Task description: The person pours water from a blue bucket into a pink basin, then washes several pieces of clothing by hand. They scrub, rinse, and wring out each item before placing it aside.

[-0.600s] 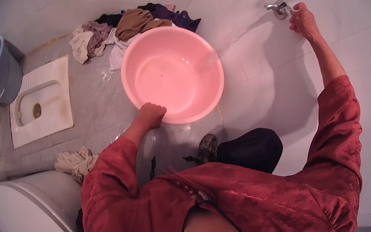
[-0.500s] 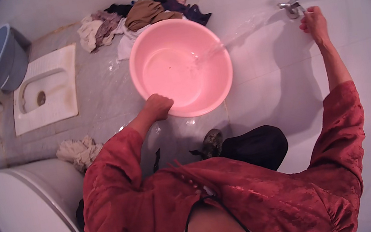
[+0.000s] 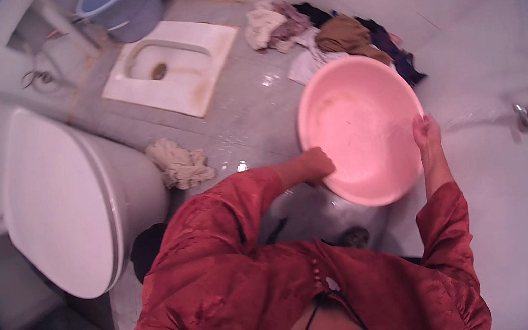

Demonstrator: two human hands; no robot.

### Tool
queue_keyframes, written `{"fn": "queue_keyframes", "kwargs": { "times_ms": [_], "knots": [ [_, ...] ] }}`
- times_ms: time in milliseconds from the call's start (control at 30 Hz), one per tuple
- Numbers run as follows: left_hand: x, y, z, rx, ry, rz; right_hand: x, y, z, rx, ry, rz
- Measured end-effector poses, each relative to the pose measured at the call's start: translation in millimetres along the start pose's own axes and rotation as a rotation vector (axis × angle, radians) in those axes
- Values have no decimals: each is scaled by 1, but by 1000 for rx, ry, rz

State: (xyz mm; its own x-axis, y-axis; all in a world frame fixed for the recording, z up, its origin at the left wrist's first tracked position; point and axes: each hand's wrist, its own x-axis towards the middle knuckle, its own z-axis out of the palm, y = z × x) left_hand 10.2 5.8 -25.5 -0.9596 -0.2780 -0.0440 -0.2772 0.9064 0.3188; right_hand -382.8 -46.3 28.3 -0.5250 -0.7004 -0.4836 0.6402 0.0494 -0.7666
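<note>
A round pink plastic basin [image 3: 365, 180] is between my two hands. My left hand [image 3: 316, 165] is closed on its near left rim. My right hand [image 3: 427, 130] grips the right rim, fingers curled over the edge. From the metal tap [image 3: 524, 118] on the right wall, a stream of water [image 3: 475, 115] shoots leftward to the basin, passing by my right hand. A thin layer of water seems to lie inside, though its depth is hard to tell.
A heap of clothes [image 3: 347, 35] lies behind the basin. The squat toilet [image 3: 195, 93] is at the far left, with a blue bucket [image 3: 136, 20] beyond it. A white seat toilet [image 3: 58, 202] stands at left, a crumpled beige cloth [image 3: 180, 164] beside it. The grey floor [image 3: 251, 126] is wet.
My right hand has left the tap handle and taken hold of the basin's right rim. My left hand stays on the rim. The view has shifted left, and the basin looks tilted now.
</note>
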Motion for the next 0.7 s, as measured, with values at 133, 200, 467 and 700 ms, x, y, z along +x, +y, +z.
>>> {"fn": "queue_keyframes", "kwargs": {
  "times_ms": [133, 200, 467, 700],
  "knots": [
    [0, 0, -57, -106, -25, 77, 61, 40, -50, 122, -208, 8],
    [-22, -19, -64, -189, 10, 22, 42, 87, -19, 95, -21, 60],
    [-88, -195, -131, -92, 496, -557, 58, 127, -21, -680, -51, 93],
    [-213, -333, -172, -46, 811, -1207, -64, 196, 97, -2042, -407, -118]
  ]
}}
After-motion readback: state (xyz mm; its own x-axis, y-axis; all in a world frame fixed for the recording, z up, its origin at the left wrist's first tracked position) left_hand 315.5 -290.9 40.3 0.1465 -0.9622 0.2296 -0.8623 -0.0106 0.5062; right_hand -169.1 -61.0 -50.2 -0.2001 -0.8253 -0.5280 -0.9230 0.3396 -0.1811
